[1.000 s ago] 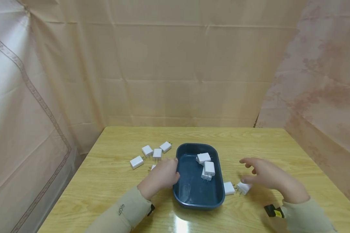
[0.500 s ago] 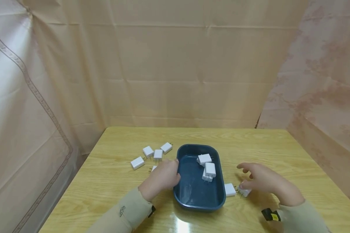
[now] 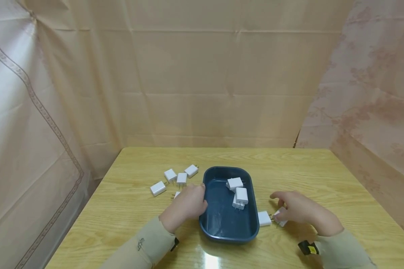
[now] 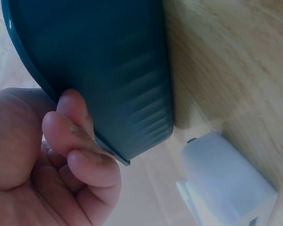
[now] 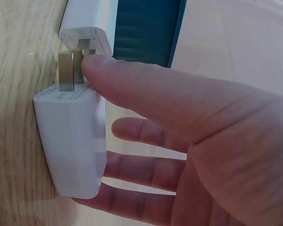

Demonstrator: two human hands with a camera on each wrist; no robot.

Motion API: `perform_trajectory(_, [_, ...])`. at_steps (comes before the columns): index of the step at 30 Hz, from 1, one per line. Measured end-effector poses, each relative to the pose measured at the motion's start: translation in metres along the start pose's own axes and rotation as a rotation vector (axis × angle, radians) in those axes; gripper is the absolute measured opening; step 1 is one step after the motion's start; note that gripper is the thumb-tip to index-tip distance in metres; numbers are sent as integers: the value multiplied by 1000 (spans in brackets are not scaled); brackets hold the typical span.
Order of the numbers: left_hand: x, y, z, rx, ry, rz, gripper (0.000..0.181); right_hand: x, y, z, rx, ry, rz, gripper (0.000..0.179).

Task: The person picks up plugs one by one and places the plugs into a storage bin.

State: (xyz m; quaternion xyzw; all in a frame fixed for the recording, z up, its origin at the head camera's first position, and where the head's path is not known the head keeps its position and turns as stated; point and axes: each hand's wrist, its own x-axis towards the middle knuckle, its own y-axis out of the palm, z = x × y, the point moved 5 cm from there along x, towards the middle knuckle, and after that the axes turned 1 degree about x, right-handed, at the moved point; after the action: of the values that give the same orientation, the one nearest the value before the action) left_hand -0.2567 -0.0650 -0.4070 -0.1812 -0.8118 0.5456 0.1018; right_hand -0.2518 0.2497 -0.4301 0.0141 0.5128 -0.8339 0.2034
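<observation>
A dark blue plastic bin [image 3: 219, 228] stands on the table with several white plug chargers [image 3: 241, 195] inside. My left hand [image 3: 188, 203] holds its left rim, thumb and fingers pinching the edge in the left wrist view. My right hand [image 3: 301, 210] is low at the bin's right, over a white charger [image 5: 70, 141] lying on the table. In the right wrist view the thumb lies at that charger's metal prongs and the fingers extend along its far side, not closed round it. A second charger [image 3: 264, 218] lies between it and the bin.
Left of the bin, several more white chargers [image 3: 158, 188] lie scattered on the wooden table [image 3: 121, 224]. One charger [image 3: 177, 194] is partly hidden behind my left hand. Beige cloth [image 3: 202, 82] hangs behind the table and along both sides.
My right hand has moved left and down onto the charger at the bin's right. The left hand and the bin stay in place.
</observation>
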Motion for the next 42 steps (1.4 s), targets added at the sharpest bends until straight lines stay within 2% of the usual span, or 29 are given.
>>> perform_trajectory(4, [1,2,1,-2,0,-2,52,-1,0,-1,16,19,12,64])
perform_trajectory(18, [0,2,1,7,7,-9,53,-3,-1,-1,0,10,42,66])
perform_trajectory(25, [-1,1,-1,27,24,-25,52,-3,-2,-3,2,45,44,67])
perform_trajectory(32, [0,2,0,15,19,-20,52,-4,-4,-2,-35,17,22,68])
perform_trajectory(42, [0,2,2,-1,15,-16,53,-3,-4,-6,-69,12,38,52])
